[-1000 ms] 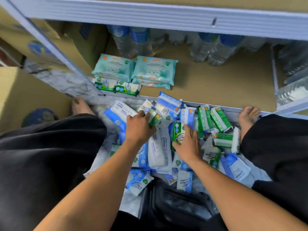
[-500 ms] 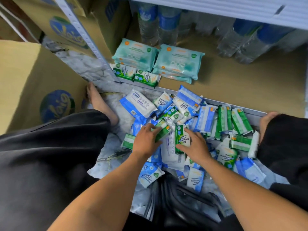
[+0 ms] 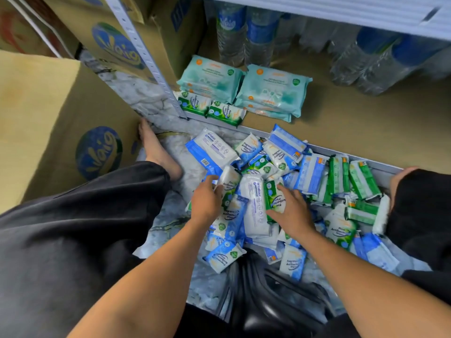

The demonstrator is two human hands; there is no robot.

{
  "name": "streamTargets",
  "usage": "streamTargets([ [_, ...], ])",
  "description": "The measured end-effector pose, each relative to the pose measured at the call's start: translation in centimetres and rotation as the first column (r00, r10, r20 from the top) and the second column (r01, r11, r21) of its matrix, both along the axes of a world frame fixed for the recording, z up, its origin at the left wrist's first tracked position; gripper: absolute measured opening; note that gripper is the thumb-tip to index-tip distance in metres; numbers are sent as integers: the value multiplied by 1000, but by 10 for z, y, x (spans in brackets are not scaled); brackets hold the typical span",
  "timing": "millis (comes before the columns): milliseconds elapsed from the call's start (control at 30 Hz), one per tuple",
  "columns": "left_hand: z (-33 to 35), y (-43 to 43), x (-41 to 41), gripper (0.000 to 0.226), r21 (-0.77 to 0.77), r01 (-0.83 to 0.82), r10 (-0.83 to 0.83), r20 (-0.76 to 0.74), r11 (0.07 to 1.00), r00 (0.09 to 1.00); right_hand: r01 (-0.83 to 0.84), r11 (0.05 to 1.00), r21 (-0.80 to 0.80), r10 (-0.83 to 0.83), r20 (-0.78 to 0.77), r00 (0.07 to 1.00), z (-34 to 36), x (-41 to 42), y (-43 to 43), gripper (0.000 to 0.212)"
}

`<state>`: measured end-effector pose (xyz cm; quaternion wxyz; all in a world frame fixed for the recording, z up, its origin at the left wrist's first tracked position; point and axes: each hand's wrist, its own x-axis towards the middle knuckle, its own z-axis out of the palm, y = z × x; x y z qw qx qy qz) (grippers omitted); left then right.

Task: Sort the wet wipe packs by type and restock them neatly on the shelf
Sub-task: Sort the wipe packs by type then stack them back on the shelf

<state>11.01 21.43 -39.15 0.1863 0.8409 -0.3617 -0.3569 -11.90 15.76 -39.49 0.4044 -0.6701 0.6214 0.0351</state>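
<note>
A loose pile of small wet wipe packs (image 3: pixel 314 172), blue-and-white and green-and-white, lies on the floor between my knees. My left hand (image 3: pixel 207 201) curls round a white-and-green pine pack (image 3: pixel 229 185) at the pile's left. My right hand (image 3: pixel 291 212) pinches a green pine pack (image 3: pixel 273 198) between thumb and fingers, beside a long white antabax pack (image 3: pixel 253 206). On the bottom shelf (image 3: pixel 341 118) stand two stacks of large teal packs (image 3: pixel 273 90) with two small green packs (image 3: pixel 225 111) in front.
Water bottles (image 3: pixel 246 32) line the back of the shelf. A grey shelf post (image 3: pixel 146 57) and printed cardboard boxes (image 3: pixel 48 118) stand at the left. My bare feet (image 3: pixel 158 152) flank the pile, and a black bag (image 3: pixel 268 301) lies near me.
The view has swung left and down. Both hands have drawn back toward me through the pile, the left taking a pine pack and the right staying on the green pack.
</note>
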Motion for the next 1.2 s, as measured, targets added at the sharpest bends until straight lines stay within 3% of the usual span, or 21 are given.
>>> streamTargets([
  [100,-6,-1,2,30,-7,-3,4,77,1000,997,-34,999,-38,34,-21,999,0,-1,0,82],
  [367,-10,2,-1,50,151,43,-49,34,988,998,-40,999,-8,39,-35,999,-3,1,0,89],
  [500,-9,-2,-6,74,151,75,-84,55,986,995,-30,998,-51,29,-15,999,-1,-2,-8,80],
  [600,-9,-5,-6,71,165,79,-92,74,983,993,-70,984,-162,71,-1,997,6,0,-24,78],
  [733,-5,-13,-3,61,68,8,-11,47,998,999,-141,939,-314,146,-9,989,16,9,-66,75],
  [867,3,-41,8,60,-68,97,-92,83,993,992,-172,881,-441,148,-90,985,19,20,-119,76],
  [1200,5,-123,39,58,-154,396,-332,327,905,885,-276,902,-333,192,-265,945,-1,12,-185,79],
])
